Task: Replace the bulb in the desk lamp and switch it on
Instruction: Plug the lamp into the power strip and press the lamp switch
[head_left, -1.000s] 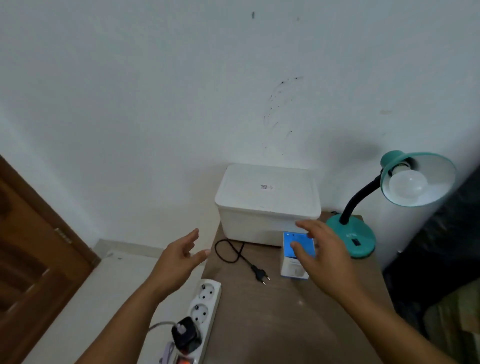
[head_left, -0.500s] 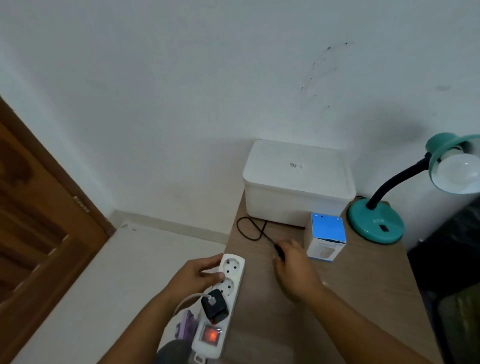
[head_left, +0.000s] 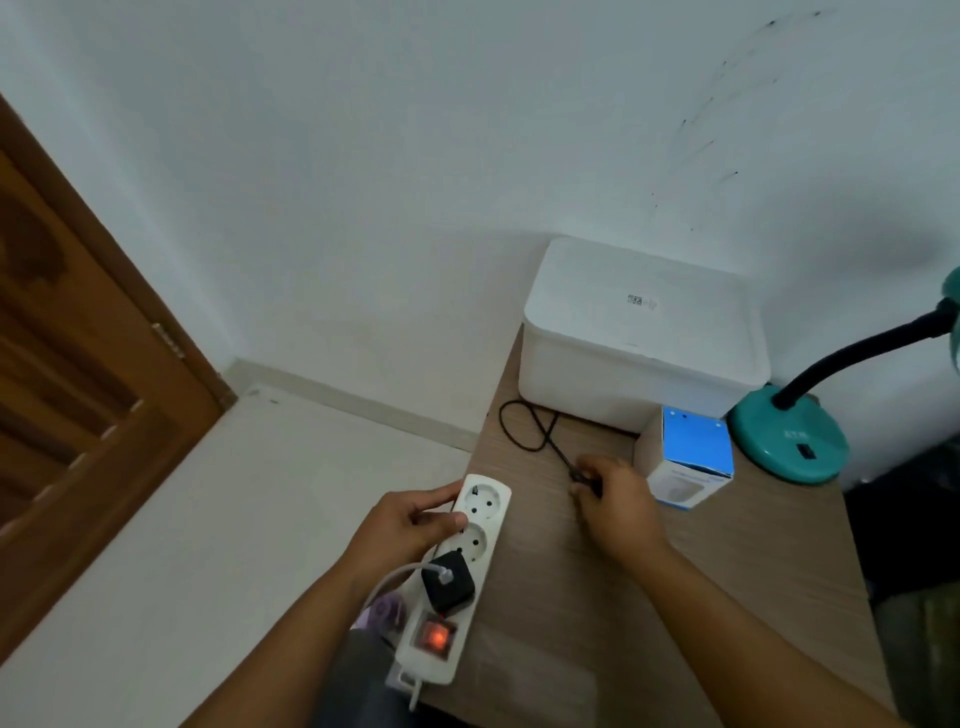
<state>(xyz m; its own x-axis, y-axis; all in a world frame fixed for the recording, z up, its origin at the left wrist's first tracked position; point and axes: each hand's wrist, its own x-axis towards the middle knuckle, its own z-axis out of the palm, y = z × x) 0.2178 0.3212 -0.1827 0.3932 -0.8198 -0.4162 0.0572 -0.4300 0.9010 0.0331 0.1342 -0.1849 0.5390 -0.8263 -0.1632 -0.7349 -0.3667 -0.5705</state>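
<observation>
From the head camera, the left hand (head_left: 410, 525) curls around the far end of the white power strip (head_left: 457, 577), thumb across its top face and fingers wrapped under the edge, probably to steady it so a plug can be pushed in. The strip lies along the left edge of the wooden table (head_left: 649, 613), its red rocker switch (head_left: 434, 635) lit and a black adapter (head_left: 448, 582) filling one socket; two sockets near the thumb are free.

The right hand (head_left: 621, 506) is closed, pinching the lamp's black plug (head_left: 582, 475), whose cord (head_left: 524, 426) loops back toward the white lidded box (head_left: 641, 332).

The teal desk lamp (head_left: 789, 434) stands at the table's far right, its shade mostly cut off by the frame, so no bulb shows. A blue-topped bulb carton (head_left: 691, 454) sits just beside its base, handy.
</observation>
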